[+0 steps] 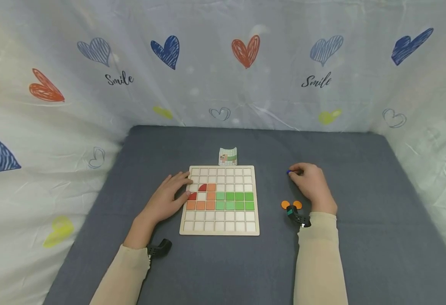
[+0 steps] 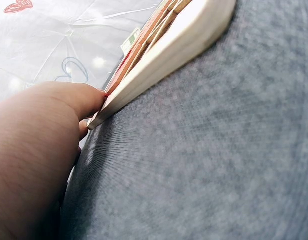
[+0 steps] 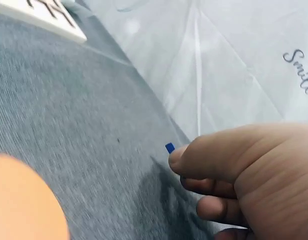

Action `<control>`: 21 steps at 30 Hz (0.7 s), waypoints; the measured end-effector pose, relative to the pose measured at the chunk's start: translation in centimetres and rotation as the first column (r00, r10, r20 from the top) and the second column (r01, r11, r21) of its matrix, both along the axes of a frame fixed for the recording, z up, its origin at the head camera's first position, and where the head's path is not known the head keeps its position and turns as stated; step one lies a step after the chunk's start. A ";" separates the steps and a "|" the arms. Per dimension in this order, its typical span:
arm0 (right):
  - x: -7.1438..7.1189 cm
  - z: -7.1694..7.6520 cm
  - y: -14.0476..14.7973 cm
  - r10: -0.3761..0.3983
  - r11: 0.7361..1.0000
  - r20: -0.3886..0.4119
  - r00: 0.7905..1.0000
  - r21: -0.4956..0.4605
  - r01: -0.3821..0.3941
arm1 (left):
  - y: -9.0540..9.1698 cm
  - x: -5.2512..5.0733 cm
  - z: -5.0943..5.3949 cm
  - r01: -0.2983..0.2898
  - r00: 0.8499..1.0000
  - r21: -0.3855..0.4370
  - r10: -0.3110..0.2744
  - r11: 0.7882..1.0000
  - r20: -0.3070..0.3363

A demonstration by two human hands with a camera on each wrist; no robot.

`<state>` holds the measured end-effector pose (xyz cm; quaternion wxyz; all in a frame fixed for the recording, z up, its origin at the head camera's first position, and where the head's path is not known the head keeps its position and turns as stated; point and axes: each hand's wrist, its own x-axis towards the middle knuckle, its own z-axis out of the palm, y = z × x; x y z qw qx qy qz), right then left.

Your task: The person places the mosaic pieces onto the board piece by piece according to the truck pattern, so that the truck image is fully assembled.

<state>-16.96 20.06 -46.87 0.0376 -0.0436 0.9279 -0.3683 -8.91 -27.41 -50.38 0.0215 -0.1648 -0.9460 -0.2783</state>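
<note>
A square wooden grid board (image 1: 219,232) lies flat, with red, orange and green pieces in several of its cells. At its left edge rests my left hand (image 1: 165,199), fingers stretched forward and thumb tip touching the rim, as the left wrist view also shows. To the right of the board, my right hand (image 1: 312,184) pinches a small blue piece (image 3: 169,148) between thumb and fingers, just over the cloth. Most of the blue piece is hidden by the fingertips. Two round orange pieces (image 1: 285,205) lie beside the right wrist.
A small pattern card (image 1: 228,156) stands curved behind the board. Dark grey cloth (image 1: 223,271) covers the table. A pale curtain (image 1: 207,84) printed with hearts surrounds the back and sides. Each wrist wears a black camera strap (image 1: 160,248).
</note>
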 end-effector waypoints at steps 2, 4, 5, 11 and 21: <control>-0.1 0.0 -0.4 0.010 1.000 -0.006 1.000 -0.005 -0.011 | 0.0 0.0 0.0 0.000 1.000 0.000 0.000 1.000 0.004; -0.1 0.1 -0.8 0.024 1.000 -0.018 1.000 -0.013 -0.025 | 0.0 0.1 -0.1 0.001 1.000 -0.002 -0.001 1.000 0.005; -0.1 0.1 -1.0 0.031 0.999 -0.026 0.999 -0.016 -0.032 | 0.0 0.1 -0.1 0.001 1.000 -0.003 -0.001 1.000 0.006; -0.2 0.4 -2.3 0.048 0.995 -0.067 0.997 -0.080 -0.054 | 0.0 0.0 -0.2 0.001 1.000 0.003 -0.001 1.000 -0.001; -0.1 1.8 -5.9 0.140 0.978 -0.062 0.988 -0.151 -0.148 | 0.1 0.0 0.0 0.006 1.000 0.003 -0.006 1.000 -0.006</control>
